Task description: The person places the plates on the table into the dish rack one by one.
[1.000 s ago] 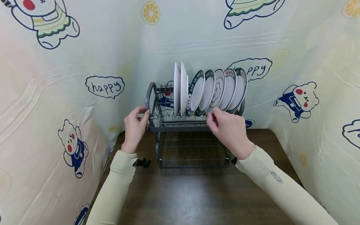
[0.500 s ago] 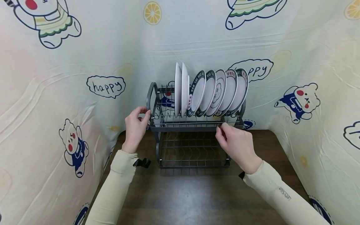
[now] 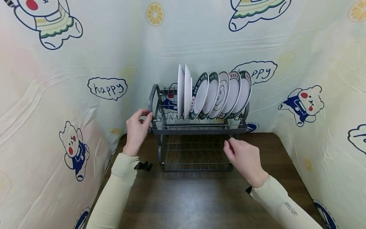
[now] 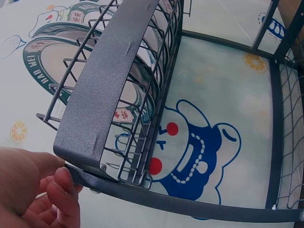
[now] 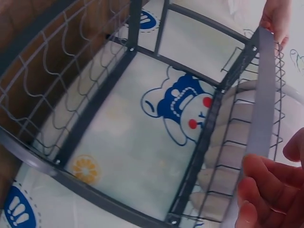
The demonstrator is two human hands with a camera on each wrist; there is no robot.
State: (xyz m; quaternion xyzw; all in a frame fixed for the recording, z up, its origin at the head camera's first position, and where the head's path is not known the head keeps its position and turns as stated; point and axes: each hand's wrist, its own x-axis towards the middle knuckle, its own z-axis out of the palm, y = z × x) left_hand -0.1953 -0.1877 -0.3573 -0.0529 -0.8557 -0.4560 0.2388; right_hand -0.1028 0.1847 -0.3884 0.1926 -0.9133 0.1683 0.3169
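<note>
A two-tier dark grey dish rack point(image 3: 200, 131) stands on the table against the back cloth. Several patterned plates point(image 3: 220, 95) lean in a row along its upper tier, with white dishes point(image 3: 180, 92) on edge to their left. My left hand point(image 3: 137, 130) pinches the rack's left side frame between thumb and fingers; the left wrist view shows this grip on the grey side bar point(image 4: 190, 205). My right hand point(image 3: 246, 156) hovers in front of the lower tier's right end, fingers loosely curled. In the right wrist view, thumb and fingers stand apart with nothing between them.
The lower wire shelf point(image 3: 195, 152) of the rack shows bare wires. A dark brown wooden table point(image 3: 186, 200) spreads out in front. Pale printed cloth point(image 3: 114, 57) hangs at the back and both sides.
My right hand has moved down and slightly right, away from the plates and past the upper tier's front bar. The left hand keeps its place on the side frame.
</note>
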